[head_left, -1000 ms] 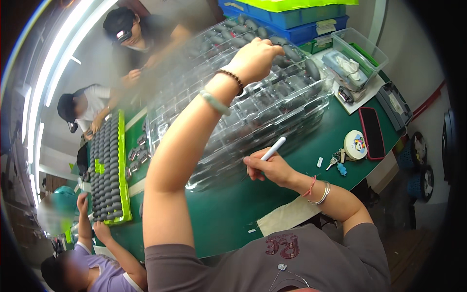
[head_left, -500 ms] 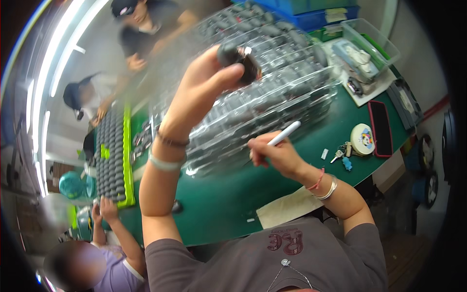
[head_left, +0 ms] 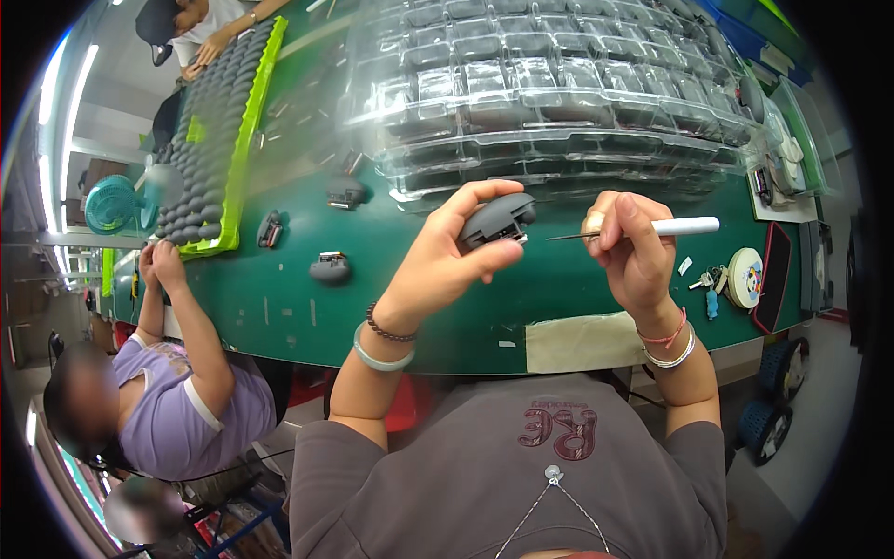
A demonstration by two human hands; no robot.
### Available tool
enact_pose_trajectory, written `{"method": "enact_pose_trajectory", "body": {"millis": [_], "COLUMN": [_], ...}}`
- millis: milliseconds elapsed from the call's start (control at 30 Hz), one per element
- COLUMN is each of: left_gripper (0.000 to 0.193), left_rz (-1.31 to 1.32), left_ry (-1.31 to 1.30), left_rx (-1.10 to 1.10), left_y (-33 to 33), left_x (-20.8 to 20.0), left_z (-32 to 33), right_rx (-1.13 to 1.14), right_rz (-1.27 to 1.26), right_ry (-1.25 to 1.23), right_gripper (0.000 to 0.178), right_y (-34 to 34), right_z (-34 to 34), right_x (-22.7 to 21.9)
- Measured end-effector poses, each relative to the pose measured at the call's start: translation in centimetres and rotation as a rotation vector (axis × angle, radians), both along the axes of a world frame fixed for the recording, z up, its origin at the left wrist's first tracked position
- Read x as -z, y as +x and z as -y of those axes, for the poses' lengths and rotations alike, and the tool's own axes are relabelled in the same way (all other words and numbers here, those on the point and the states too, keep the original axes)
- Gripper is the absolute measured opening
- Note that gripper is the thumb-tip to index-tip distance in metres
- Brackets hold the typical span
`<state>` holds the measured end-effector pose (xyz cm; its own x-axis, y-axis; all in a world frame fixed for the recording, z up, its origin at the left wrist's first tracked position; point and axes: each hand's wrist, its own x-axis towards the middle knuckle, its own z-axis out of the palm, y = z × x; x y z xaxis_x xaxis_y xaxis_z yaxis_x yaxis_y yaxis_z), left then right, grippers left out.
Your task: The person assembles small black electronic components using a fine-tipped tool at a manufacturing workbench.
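My left hand [head_left: 447,250] holds a dark grey, rounded plastic casing [head_left: 500,220] over the near part of the table. An opening with small parts shows on the casing's near side. Between the thumb and fingers of my right hand [head_left: 638,244] is a thin pointed tool with a white handle [head_left: 687,225]. Its slim dark tip points left toward the casing, with a gap between them. Beyond both hands, clear plastic trays [head_left: 559,130] are stacked, their compartments holding dark pieces.
Several similar casings [head_left: 331,267] lie on the green table [head_left: 410,340] to the left. A beige cloth [head_left: 582,343] lies at the near edge. Keys [head_left: 712,279], a round case [head_left: 745,277] and a phone [head_left: 773,279] are at right. Co-workers sit around a lime-green tray [head_left: 244,177] of grey pieces.
My left hand has come down and nearer from above the trays, bringing the casing close to the tool. My right hand has turned, and the tool's tip now shows. The view has shifted too.
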<state>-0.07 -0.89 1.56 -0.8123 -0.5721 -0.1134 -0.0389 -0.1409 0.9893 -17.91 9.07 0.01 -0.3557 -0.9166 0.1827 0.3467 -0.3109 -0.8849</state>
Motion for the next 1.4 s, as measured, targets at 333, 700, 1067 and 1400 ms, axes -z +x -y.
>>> {"method": "enact_pose_trajectory", "body": {"millis": [333, 700, 1067, 1400], "left_gripper": [0.054, 0.052, 0.052, 0.048], "left_rz": [-0.058, -0.052, -0.129, -0.025], "left_ry": [-0.094, -0.189, 0.083, -0.146], "left_rx": [0.01, 0.036, 0.074, 0.065], "left_y": [-0.6, -0.5, -0.2, -0.1], "left_x": [1.5, 1.8, 1.5, 2.0], "left_z": [-0.7, -0.7, -0.9, -0.6], "right_rx": [0.02, -0.082, -0.338, -0.06], "right_rz": [-0.202, -0.149, 0.55, -0.051], "right_ry": [0.082, 0.112, 0.224, 0.041], "right_gripper": [0.041, 0.04, 0.04, 0.041], "right_y": [0.5, 0.6, 0.7, 0.1], "right_z": [0.0, 0.4, 1.1, 0.2], "right_x": [0.7, 0.9, 2.5, 0.5]}}
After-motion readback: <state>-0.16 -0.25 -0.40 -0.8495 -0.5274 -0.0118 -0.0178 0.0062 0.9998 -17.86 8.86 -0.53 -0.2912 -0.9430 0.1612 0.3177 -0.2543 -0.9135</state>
